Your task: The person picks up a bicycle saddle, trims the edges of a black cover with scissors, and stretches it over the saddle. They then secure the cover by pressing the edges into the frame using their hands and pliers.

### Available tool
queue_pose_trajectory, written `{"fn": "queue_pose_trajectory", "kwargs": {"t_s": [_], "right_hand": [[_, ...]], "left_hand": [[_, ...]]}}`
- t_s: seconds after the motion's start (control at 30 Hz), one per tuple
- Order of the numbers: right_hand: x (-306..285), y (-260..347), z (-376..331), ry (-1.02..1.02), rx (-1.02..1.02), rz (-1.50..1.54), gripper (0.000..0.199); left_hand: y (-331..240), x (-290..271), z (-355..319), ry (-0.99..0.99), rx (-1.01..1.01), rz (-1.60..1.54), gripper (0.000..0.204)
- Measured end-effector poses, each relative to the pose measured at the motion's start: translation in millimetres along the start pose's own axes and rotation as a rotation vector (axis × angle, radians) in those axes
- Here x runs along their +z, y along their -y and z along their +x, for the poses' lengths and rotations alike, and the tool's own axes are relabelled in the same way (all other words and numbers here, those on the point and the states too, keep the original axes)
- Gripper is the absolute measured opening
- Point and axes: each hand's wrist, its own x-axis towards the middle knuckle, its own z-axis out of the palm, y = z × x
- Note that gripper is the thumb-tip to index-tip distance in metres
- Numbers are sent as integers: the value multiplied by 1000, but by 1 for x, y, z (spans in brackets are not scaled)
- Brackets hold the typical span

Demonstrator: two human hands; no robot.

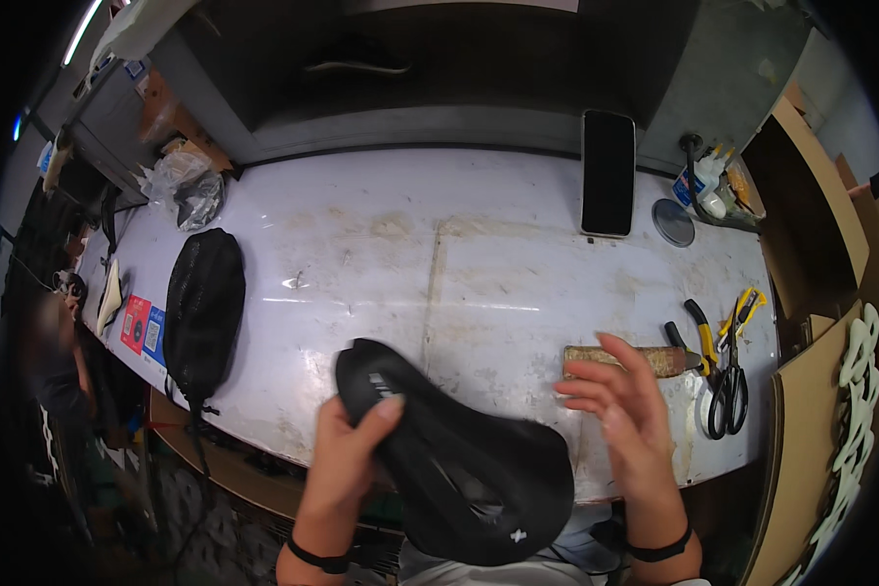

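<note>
My left hand (356, 435) grips a black bicycle saddle (518, 459) near its narrow end, thumb on top and fingers underneath. The saddle tilts over the table's front edge, its wide end toward my body, with a long slot down its middle and a small white mark. To its right, my right hand (625, 410) is raised with the fingers apart and holds nothing. Just beyond those fingers lies a tool with a worn brown handle (606, 359). A black mesh drawstring cover (205, 303) rests on the table at the left, its cord hanging off the front edge.
Yellow-black pliers (701, 332), black scissors (728, 400) and a yellow cutter (749, 308) lie at the right. Behind them are a phone (607, 176), a round lid (673, 223) and glue bottles (698, 186). Cardboard (811, 430) stands beside the table (361, 225). Another person (59, 352) is far left.
</note>
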Motion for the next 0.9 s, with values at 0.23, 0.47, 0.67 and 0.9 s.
{"fn": "queue_pose_trajectory", "kwargs": {"t_s": [0.23,0.47,0.67,0.9], "right_hand": [[-22,0,-29,-71,19,-120,67],[0,18,-18,34,271,-65,54],[-16,7,-5,-101,237,-114,49],[-1,14,-1,-31,194,-187,50]], "left_hand": [[-31,-61,-44,-190,80,233,90],[5,-29,-100,-104,-126,229,66],[27,-8,-107,39,65,504,72],[-29,27,-58,431,1010,953,59]]}}
